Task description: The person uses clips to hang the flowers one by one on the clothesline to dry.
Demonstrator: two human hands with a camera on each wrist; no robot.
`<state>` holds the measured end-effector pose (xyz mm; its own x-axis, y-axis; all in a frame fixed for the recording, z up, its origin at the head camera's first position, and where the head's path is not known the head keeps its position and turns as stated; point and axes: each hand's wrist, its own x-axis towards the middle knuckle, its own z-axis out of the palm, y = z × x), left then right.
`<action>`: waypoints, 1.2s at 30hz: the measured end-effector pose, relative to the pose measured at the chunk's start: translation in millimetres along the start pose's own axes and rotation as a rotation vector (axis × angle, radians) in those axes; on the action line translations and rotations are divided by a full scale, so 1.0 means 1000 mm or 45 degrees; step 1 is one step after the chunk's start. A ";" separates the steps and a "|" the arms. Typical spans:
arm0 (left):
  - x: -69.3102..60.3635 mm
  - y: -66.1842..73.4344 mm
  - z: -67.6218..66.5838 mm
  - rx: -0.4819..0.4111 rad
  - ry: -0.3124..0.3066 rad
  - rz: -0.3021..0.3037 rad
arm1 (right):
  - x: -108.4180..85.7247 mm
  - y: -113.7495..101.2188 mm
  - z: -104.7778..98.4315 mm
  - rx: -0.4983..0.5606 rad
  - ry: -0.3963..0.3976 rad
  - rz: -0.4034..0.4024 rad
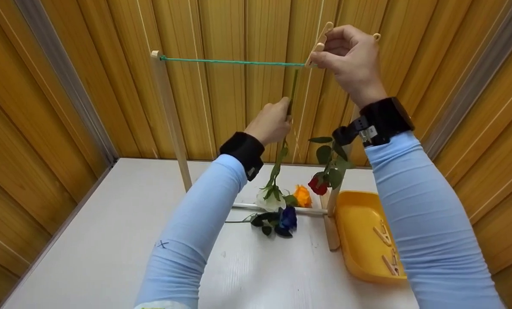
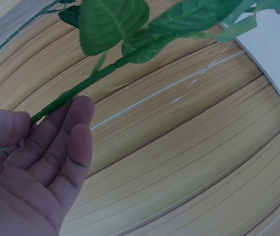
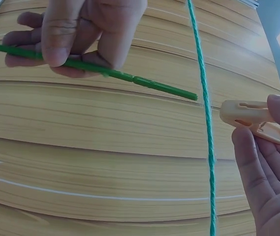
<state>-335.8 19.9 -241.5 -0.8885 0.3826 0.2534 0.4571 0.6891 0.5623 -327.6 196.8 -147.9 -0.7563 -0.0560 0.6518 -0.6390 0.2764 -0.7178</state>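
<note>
Wood-look paneling stood behind wht table, L hand gripped white rose head-down by stem, R hand pinched clothespin nr green cord, red rose hung head-down

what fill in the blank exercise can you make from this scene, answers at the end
The left hand holds the stem of the ____ flower.
The peg is pinched by the ____ hand.
The tray is coloured ____.
The red rose hangs with its bloom pointing ____.

Missing words: white; right; yellow; down
</note>
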 end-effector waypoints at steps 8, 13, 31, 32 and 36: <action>0.007 0.006 0.004 0.019 -0.008 -0.011 | 0.001 0.001 -0.004 0.018 0.070 -0.019; 0.012 0.011 0.005 0.016 0.001 -0.002 | 0.001 -0.001 -0.001 -0.008 0.124 -0.008; 0.014 0.018 0.006 -0.027 0.004 0.043 | 0.001 0.003 0.005 -0.091 0.077 0.133; 0.015 0.018 0.006 -0.030 -0.001 0.042 | 0.001 0.003 0.005 -0.086 0.074 0.137; 0.015 0.019 0.006 -0.056 -0.026 0.041 | 0.000 0.002 0.004 -0.074 0.068 0.144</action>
<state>-340.7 42.0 -231.6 -0.8722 0.4167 0.2563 0.4828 0.6489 0.5880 -329.7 193.9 -150.4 -0.8134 0.0297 0.5810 -0.5400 0.3329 -0.7730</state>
